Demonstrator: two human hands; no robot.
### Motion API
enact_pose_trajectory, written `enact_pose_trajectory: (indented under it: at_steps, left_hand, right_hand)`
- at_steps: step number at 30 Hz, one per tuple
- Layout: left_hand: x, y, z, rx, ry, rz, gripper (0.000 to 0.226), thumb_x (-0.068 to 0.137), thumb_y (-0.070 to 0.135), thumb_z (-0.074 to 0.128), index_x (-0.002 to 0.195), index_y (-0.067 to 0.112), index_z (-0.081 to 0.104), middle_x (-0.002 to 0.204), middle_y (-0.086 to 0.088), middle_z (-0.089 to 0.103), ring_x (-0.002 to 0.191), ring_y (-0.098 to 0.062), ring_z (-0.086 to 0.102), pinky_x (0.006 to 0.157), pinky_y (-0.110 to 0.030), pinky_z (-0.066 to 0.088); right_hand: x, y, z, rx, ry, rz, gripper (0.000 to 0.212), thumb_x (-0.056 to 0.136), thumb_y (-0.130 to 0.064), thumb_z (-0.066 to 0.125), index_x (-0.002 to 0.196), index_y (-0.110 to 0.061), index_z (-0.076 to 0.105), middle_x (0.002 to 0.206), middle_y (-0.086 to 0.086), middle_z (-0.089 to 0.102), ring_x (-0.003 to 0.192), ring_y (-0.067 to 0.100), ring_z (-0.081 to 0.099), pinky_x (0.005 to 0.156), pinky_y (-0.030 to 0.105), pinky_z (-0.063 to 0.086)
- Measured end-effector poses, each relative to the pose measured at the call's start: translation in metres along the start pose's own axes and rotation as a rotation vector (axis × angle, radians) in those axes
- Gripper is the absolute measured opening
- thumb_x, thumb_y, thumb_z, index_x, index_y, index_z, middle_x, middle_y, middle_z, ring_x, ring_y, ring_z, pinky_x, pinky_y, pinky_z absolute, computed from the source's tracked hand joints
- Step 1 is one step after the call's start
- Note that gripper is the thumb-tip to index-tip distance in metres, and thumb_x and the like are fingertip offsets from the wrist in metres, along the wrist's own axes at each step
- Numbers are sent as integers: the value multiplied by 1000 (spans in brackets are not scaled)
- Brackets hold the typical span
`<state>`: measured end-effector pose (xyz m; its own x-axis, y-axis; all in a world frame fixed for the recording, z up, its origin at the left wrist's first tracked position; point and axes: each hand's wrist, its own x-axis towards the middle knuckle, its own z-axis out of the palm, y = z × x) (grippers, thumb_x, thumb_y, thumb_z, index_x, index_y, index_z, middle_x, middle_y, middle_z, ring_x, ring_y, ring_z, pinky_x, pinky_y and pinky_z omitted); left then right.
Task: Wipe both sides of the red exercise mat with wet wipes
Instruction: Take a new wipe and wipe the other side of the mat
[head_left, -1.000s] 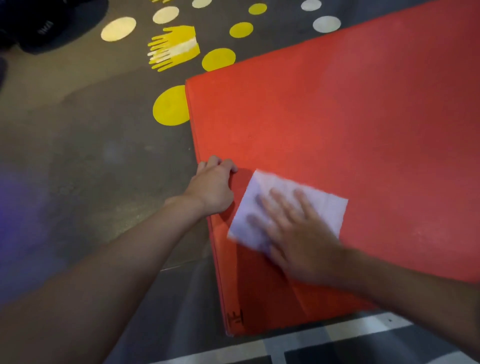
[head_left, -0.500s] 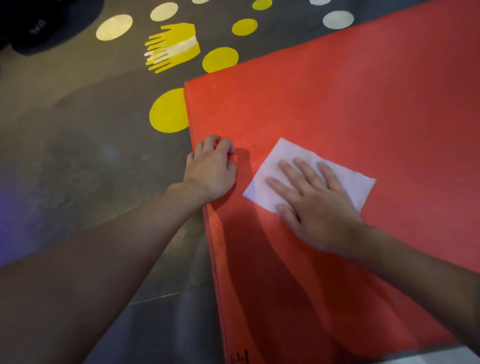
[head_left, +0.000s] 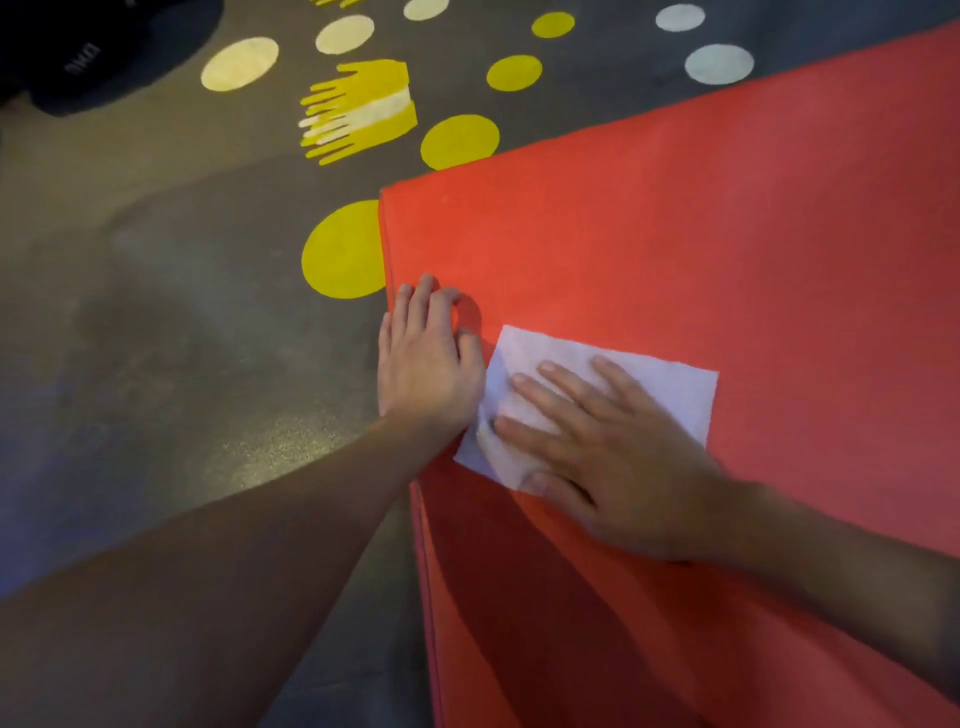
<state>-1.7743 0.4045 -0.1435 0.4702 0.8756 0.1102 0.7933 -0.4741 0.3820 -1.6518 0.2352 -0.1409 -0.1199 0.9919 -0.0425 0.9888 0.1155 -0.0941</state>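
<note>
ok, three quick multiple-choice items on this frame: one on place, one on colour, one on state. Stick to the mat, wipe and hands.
1. Where does the left hand rest?
A. on the left edge of the red foam exercise mat, beside the white rectangular wet wipe
B. off the mat entirely
C. on top of the wipe

2. What colour is the large round floor spot that the mat's edge partly covers?
A. white
B. yellow
C. blue

3. How does the right hand lie on the wipe?
A. flat, fingers spread
B. crumpling it in a fist
C. lifted clear of it

Key: 1 A, the hand lies along the mat's edge next to the wipe; 2 B, the spot is plainly yellow; 3 A, straight fingers lie across the wipe.
</note>
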Motion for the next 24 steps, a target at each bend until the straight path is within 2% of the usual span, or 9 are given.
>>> enact_pose_trajectory:
  at_steps: [3, 5, 9, 10, 14, 18, 19, 22, 24]
  left_hand:
    - [-2, -1, 2, -40, 26, -21, 52, 88, 28, 32, 136, 21, 49, 158, 1, 31, 150, -20, 16, 122, -39, 11]
    - [-2, 0, 3, -52, 42, -23, 51, 89, 29, 31, 135, 21, 49, 158, 1, 32, 150, -19, 17, 122, -38, 11]
    - [-1, -2, 5, -58, 61, -10, 59, 87, 40, 22, 134, 20, 51, 157, 0, 34, 150, -19, 19, 122, -39, 14]
    - [-1, -2, 5, -60, 65, -9, 61, 86, 41, 21, 134, 20, 52, 157, -1, 35, 149, -19, 20, 122, -40, 15]
    - [-2, 0, 4, -44, 88, -4, 60, 88, 40, 22, 134, 19, 52, 156, -2, 36, 149, -20, 22, 121, -40, 16]
    - [-1, -1, 3, -39, 68, 14, 62, 89, 40, 20, 137, 15, 50, 157, -4, 35, 149, -20, 21, 121, -42, 17]
    - [-1, -2, 3, -32, 74, 16, 61, 90, 39, 21, 138, 14, 49, 157, -4, 35, 149, -20, 21, 121, -43, 17]
    - [-2, -3, 4, -8, 72, 25, 60, 91, 38, 23, 140, 13, 46, 158, -3, 33, 150, -20, 20, 121, -43, 18]
    - [-3, -4, 4, -4, 61, 21, 62, 92, 38, 22, 143, 12, 44, 159, -3, 31, 150, -19, 19, 121, -43, 18]
  right_hand:
    - [35, 41, -13, -16, 32, 206, 57, 96, -48, 27, 150, -35, 36, 160, 6, 30, 148, 27, 25, 119, 52, 15]
    - [41, 35, -10, -25, 43, 284, 60, 94, -46, 26, 151, -29, 36, 159, 10, 32, 147, 32, 26, 118, 57, 17]
    - [30, 19, -7, -32, -33, -114, 55, 96, -49, 32, 145, -28, 44, 157, 8, 36, 145, 30, 31, 114, 59, 25]
    - [42, 33, -10, -43, -34, -97, 55, 97, -49, 29, 147, -30, 42, 159, 6, 33, 146, 28, 29, 116, 56, 23]
    - [86, 51, -12, -41, 25, 308, 63, 96, -47, 17, 153, -26, 34, 161, 9, 26, 149, 31, 22, 119, 56, 14]
    - [80, 35, -6, -52, -15, 46, 58, 96, -44, 26, 151, -28, 37, 160, 8, 29, 148, 29, 26, 117, 57, 19]
    - [93, 49, -11, -36, -23, 87, 59, 97, -46, 22, 152, -32, 32, 162, 5, 25, 149, 26, 22, 119, 55, 16]
    - [134, 74, -16, 2, -14, 465, 66, 93, -49, 8, 157, -32, 14, 166, 3, 6, 152, 26, 3, 120, 53, 0]
    - [139, 50, -8, -35, 3, 395, 69, 92, -48, 8, 157, -25, 18, 165, 9, 10, 152, 32, 8, 118, 58, 4]
